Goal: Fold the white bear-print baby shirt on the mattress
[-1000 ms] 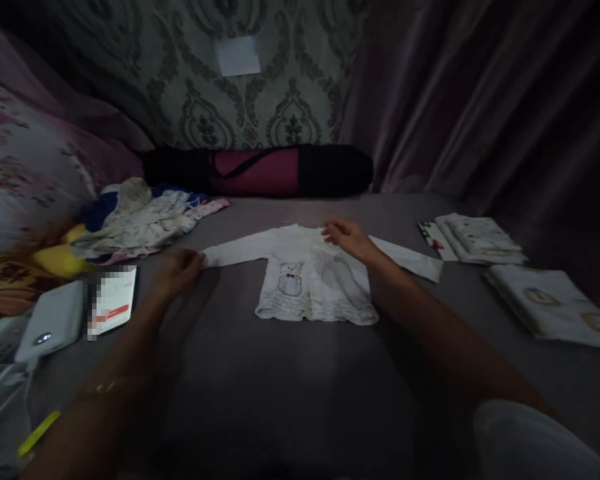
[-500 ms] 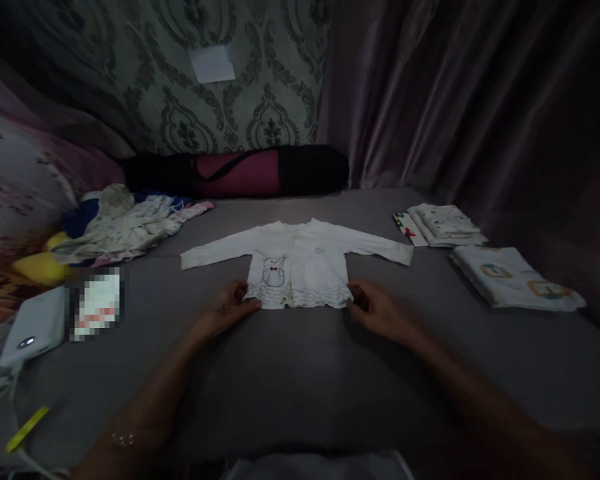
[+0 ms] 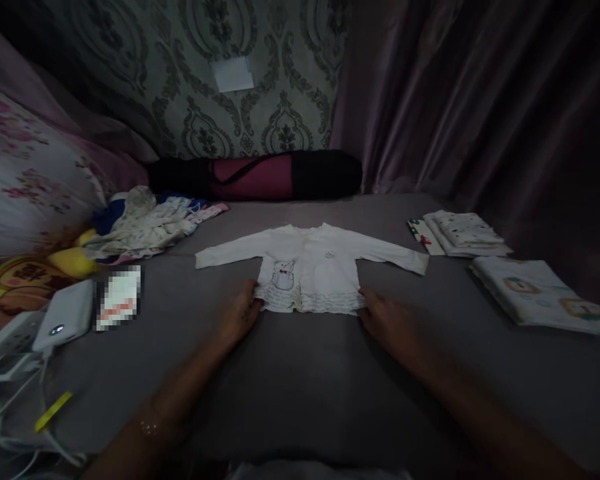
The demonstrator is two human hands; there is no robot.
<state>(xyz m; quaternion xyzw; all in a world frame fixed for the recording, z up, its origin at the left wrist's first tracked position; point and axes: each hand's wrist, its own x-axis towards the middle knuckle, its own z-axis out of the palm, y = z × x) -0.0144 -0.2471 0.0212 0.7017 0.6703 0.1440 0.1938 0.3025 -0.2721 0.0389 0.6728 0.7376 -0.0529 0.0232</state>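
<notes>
A small white long-sleeved baby shirt (image 3: 310, 267) lies spread on the grey sheet, its neck pointing away from me and both sleeves stretched out sideways. It has a bear drawing on its left half and a ruffled hem. At the hem's left corner, my left hand (image 3: 243, 313) pinches the cloth between thumb and fingers. My right hand (image 3: 386, 323) grips the right corner of the same hem, slightly blurred. Between the two hands the hem runs nearly straight.
Folded cloths (image 3: 467, 230) and a larger folded white cloth (image 3: 543, 293) lie at the right. Rumpled clothes (image 3: 150, 223) are heaped at the left. A white power bank (image 3: 67, 317), cables and a yellow strip (image 3: 53, 411) sit nearby. Behind lies a long black-and-maroon bag (image 3: 255, 177).
My fingers have closed more firmly on both hem corners, and the hem looks pulled straighter. The whole view has shifted, so everything appears further right.
</notes>
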